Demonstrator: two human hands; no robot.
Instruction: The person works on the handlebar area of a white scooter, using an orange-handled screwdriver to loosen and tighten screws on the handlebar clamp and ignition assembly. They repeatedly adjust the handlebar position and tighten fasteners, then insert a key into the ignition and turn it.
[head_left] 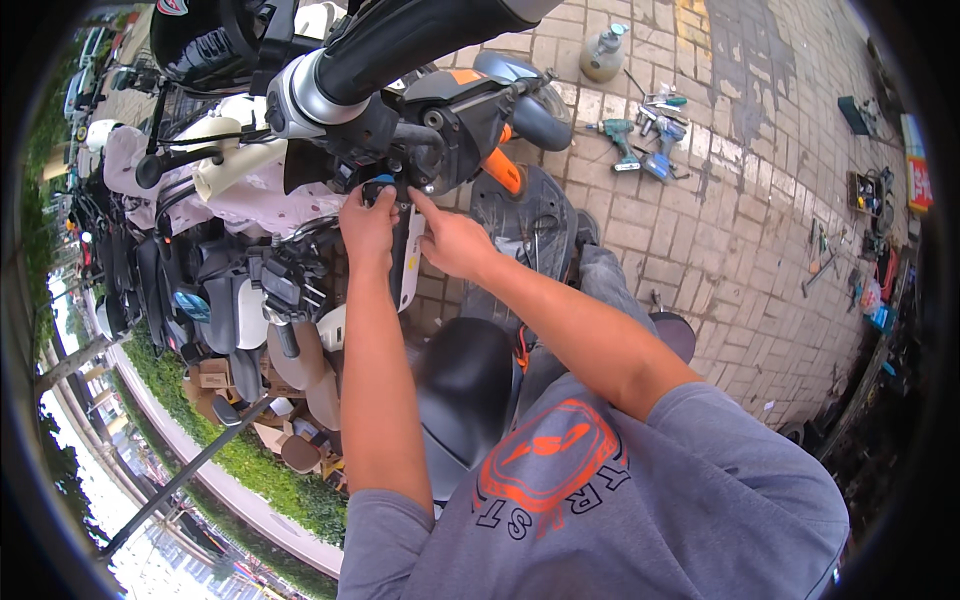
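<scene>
Bends left hand (370,228) narrowly at a small blue-and-black part (382,181), with thumb laid against it and fingers curled. Cannot tell whether gripping it or only pressing. Points right hand (455,243) toward the same spot from the right, with forefinger stretched out beside the part and the other fingers folded in; cannot tell of anything held beneath them. To be found, that part, left of the scene's middle, just on the near side of a scooter's dark handlebar housing (362,134).

Farther off, above the hands: a thick black grip (420,48) with a silver collar (300,95). Just nearer than both hands: a white panel (408,265), upright beside the left wrist. Near, between the forearms: a black seat (462,375). Right of the right hand: a dark footboard (484,212) with metal tools lying on it, and, beyond, an orange strut (505,173).

Far right, on the paving (720,240): a teal drill (620,143) just beside a blue drill (662,158), and, farther off, a cloudy bottle (602,60). At left: a pink cover (275,190) draped among parked scooters, with cardboard boxes (214,374) nearer.
</scene>
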